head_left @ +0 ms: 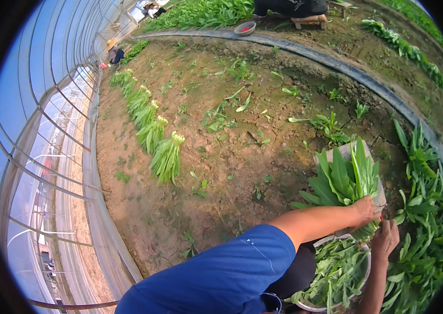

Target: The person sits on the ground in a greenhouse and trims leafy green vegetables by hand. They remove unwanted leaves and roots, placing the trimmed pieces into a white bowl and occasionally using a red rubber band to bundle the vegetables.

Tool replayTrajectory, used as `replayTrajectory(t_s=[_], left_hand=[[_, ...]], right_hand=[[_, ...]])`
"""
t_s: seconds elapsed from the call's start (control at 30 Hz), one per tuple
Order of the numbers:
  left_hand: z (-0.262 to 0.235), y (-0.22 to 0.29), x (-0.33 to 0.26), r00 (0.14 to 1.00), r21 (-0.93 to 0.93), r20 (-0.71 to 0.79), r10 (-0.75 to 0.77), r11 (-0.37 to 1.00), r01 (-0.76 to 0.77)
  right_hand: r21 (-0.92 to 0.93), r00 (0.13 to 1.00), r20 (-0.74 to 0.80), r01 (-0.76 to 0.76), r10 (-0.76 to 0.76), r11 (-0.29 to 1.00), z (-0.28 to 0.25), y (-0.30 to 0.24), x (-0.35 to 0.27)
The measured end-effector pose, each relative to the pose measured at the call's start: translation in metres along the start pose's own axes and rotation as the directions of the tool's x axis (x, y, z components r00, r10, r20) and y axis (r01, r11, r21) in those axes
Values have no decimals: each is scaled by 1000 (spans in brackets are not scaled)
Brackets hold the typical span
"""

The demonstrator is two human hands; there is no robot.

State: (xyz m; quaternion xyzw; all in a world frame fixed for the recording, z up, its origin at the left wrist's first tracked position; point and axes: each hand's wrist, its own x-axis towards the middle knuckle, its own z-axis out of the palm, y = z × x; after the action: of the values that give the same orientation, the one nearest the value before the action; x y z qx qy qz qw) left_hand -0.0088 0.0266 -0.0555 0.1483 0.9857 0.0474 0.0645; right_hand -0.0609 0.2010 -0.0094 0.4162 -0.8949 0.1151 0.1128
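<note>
Fingers (371, 208) around greens (344, 180), basin (369, 263) near

Bright daylight, fisheye-bent hoops (38, 107) at left, black vignetted rim, distant worker (112, 51) seemingly soft.

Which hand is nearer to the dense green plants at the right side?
Right. The right hand is just left of the green plants; the left hand is farther left, gripping the leafy bunch.
</note>
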Motion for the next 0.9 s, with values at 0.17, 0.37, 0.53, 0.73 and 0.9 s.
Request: replayTrajectory(t_s=[0.17,0.37,0.53,0.73,0.9], left_hand=[[-19,8,-5,998,132,48,-29,991,22],[-18,5,0,998,62,49,-25,998,22],[-12,3,-5,996,-26,79,-28,999,30],[-15,7,-13,999,54,39,-16,998,13],[-40,5,-16,1000,72,-3,15,997,-15]], right_hand=[[-57,970,88,230,-225,971,-13,40,23],[12,915,141,380,-377,925,-52,34,21],[420,723,225,533,-654,734,-101,-29,15],[-22,918,349,207,-187,978,-58,19,17],[-231,875,473,9,104,973,-39,63,54]])
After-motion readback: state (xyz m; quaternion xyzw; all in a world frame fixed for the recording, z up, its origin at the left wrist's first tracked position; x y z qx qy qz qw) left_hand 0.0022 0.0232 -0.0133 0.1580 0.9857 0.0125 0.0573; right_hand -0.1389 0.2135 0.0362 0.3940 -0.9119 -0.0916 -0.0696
